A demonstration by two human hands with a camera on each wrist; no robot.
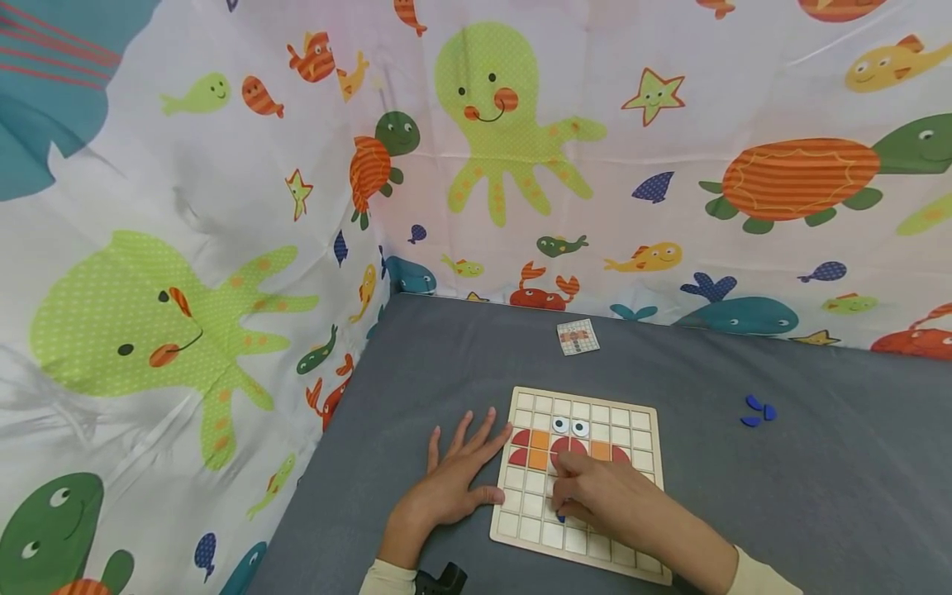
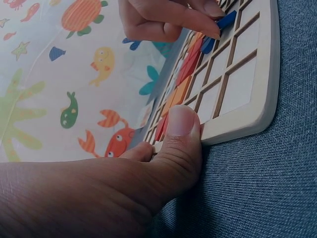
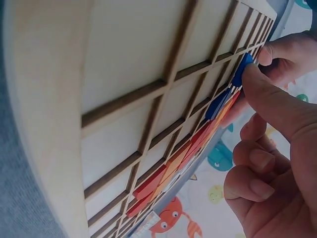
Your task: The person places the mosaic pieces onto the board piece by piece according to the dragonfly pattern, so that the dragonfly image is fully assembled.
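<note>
A wooden grid board lies on the grey cloth. My left hand rests at its left side, fingers spread, the thumb on the rim. Over the lower middle squares, my right hand pinches a small blue piece between thumb and index finger. Another blue piece sits in the grid just beside it. Red pieces, orange squares and two eye pieces fill some upper cells. The right hand hides part of the board's middle in the head view.
Three loose blue pieces lie on the cloth to the right of the board. A small pattern card lies behind it. Printed curtains with sea animals hang at the back and left.
</note>
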